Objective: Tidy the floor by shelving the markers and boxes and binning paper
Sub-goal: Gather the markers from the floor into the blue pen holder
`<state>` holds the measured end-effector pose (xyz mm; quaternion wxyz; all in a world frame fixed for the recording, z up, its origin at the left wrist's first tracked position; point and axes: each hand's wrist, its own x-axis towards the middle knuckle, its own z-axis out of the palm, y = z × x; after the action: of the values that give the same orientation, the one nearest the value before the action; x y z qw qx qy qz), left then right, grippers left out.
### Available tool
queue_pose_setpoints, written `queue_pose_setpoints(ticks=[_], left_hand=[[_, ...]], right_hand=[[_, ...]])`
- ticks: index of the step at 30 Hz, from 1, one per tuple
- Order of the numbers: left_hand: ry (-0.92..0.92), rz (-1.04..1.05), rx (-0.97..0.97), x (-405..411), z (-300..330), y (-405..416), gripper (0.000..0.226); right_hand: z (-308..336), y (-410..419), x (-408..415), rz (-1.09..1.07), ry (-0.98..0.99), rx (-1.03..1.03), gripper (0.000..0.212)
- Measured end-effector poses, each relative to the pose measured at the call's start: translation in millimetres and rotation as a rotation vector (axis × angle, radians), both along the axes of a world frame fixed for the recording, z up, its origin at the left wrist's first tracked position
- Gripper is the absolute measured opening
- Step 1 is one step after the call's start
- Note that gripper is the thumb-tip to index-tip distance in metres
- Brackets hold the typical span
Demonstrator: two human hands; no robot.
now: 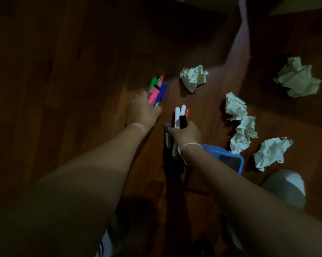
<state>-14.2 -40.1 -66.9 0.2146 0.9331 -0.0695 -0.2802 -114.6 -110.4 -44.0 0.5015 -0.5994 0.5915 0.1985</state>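
Both fists are full of markers, low over the dark wood floor (73,71). The left hand (142,110) is clenched round a bunch whose tips fan out toward 1 o'clock: a pink highlighter (153,93), a green marker (152,82), a blue pen (161,93) and an orange-tipped one (161,78). Just beside it, at 4 o'clock, the right hand (187,134) grips a second bunch upright in the picture: two white markers (180,114), a black cap (183,121) and a red tip (187,113), with a darker pen (167,134) lying by the thumb side; whether that one is in the grip or on the floor I cannot tell. A white band (190,145) circles the right wrist. Behind that wrist, at 4 o'clock, sits a blue box (228,158), partly hidden by the forearm. Crumpled paper lies scattered on the floor: one ball (192,76) at 1 o'clock from the hands, two (235,106) (244,134) touching each other at 3 o'clock, another (270,152) past the box, and the biggest (298,77) well apart at 2 o'clock. A pale shoe (286,186) shows at 4 o'clock, near the frame's lower right.
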Motion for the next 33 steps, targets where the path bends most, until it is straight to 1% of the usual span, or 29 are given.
queue_pose_setpoints(ticks=[2, 4, 7, 9, 11, 15, 17, 19, 20, 22, 24, 26, 28, 29, 31, 33], left_hand=[[0.014, 0.027, 0.009, 0, 2, 5, 0.044], [0.036, 0.055, 0.007, 0, 3, 12, 0.044], [-0.03, 0.038, 0.047, 2, 6, 23, 0.045], [-0.065, 0.033, 0.068, 5, 7, 29, 0.046], [-0.065, 0.03, 0.07, 9, 6, 35, 0.044], [-0.021, 0.044, 0.006, 13, 6, 45, 0.037], [0.018, 0.101, -0.031, 14, 8, 52, 0.033], [0.056, 0.151, -0.033, 13, 14, 61, 0.032], [0.083, 0.171, -0.026, 13, 17, 65, 0.033], [0.152, 0.205, -0.016, 11, 29, 72, 0.034], [0.264, 0.269, -0.057, 6, 46, 76, 0.036], [0.412, 0.359, -0.132, -5, 72, 74, 0.034], [0.546, 0.393, -0.182, -20, 101, 67, 0.021], [0.612, 0.376, -0.184, -29, 113, 62, 0.013], [0.731, 0.27, -0.15, -48, 136, 48, 0.003], [0.812, 0.138, -0.105, -70, 155, 32, 0.008]], right_hand=[[0, 12, -8, 0.023, 0.006, -0.006, 0.033], [0, 23, -12, 0.015, -0.016, 0.002, 0.031], [0, 37, -11, -0.007, -0.046, -0.014, 0.029], [2, 46, -9, 0.035, -0.066, -0.034, 0.028], [3, 56, -8, 0.17, -0.09, -0.051, 0.028], [1, 74, -6, 0.575, -0.073, -0.127, 0.031], [0, 78, -1, 0.65, -0.052, -0.184, 0.032], [2, 78, 2, 0.605, -0.016, -0.178, 0.032], [3, 76, 4, 0.547, -0.014, -0.137, 0.034], [15, 72, 2, 0.363, -0.051, 0.001, 0.035], [34, 67, -4, 0.167, -0.109, 0.129, 0.034], [59, 63, -15, 0.026, -0.159, 0.199, 0.034], [86, 55, -30, -0.101, -0.198, 0.246, 0.033], [97, 50, -39, -0.14, -0.199, 0.268, 0.032], [118, 37, -61, -0.17, -0.161, 0.288, 0.027], [134, 22, -89, -0.192, -0.098, 0.292, 0.018]])
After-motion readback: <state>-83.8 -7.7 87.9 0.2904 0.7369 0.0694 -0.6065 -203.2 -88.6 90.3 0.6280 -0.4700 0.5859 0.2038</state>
